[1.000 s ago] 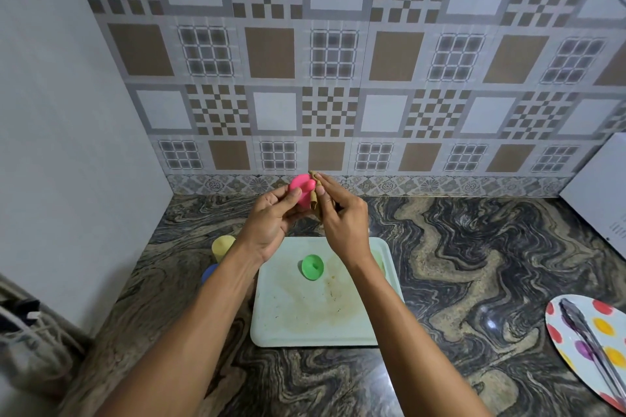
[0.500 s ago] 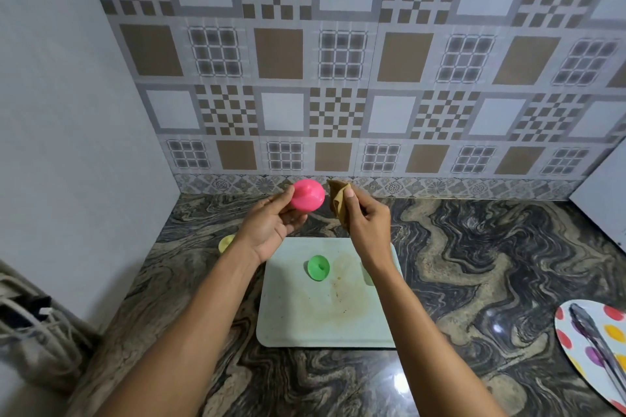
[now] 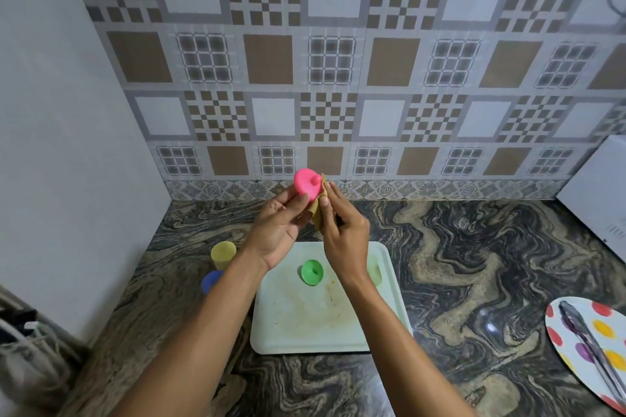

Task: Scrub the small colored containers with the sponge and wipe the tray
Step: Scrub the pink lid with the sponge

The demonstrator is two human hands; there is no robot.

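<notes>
Pink container (image 3: 306, 184) is held up by the left hand (image 3: 277, 230), palm upward, with the fingertips and thumb curled round it. Its knobbed end faces the camera, tilted toward the right hand (image 3: 345, 234), which pinches a tan sponge (image 3: 318, 213) against its side. Below both wrists lies the stained tray (image 3: 305, 332), carrying a green container (image 3: 312, 272), knob up. A yellow container (image 3: 223, 254) and a blue container (image 3: 210, 281) stand left of the left wrist.

You see glossy marble-look counter (image 3: 474, 264), shiny glazed wall tiles (image 3: 338, 61), smooth matt plastic pink container (image 3: 306, 184), stained matt tray (image 3: 305, 322), metal tongs (image 3: 589, 342).
</notes>
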